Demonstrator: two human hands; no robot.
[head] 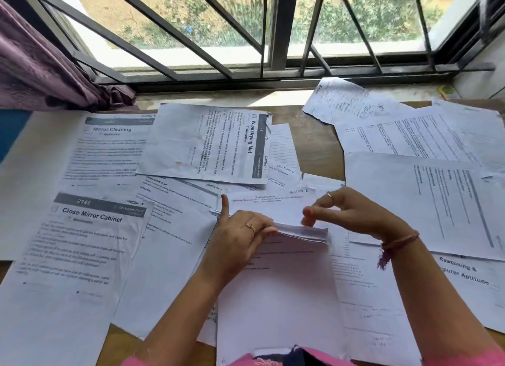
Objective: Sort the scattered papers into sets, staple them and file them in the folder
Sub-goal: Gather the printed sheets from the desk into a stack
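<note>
A stack of white papers point(284, 289) lies in front of me, its top edge lifted. My left hand point(240, 237) grips the upper left of that stack, forefinger pointing up. My right hand point(352, 212) hovers at the stack's upper right edge, thumb and fingers pinched close above the sheets; whether it grips a sheet I cannot tell. Loose printed sheets cover the wooden table point(319, 147): "Close Mirror Cabinet" point(82, 245), "Mirror Cleaning" point(109, 147), "Wipe Drying Mat" point(213, 144). No stapler or folder shows.
More printed sheets point(426, 196) overlap at the right, one reading "Reasoning & Computer Aptitude" point(464, 275). A handwritten sheet point(347, 100) lies at the back by the barred window point(246, 32). A purple curtain point(41, 65) hangs at the left.
</note>
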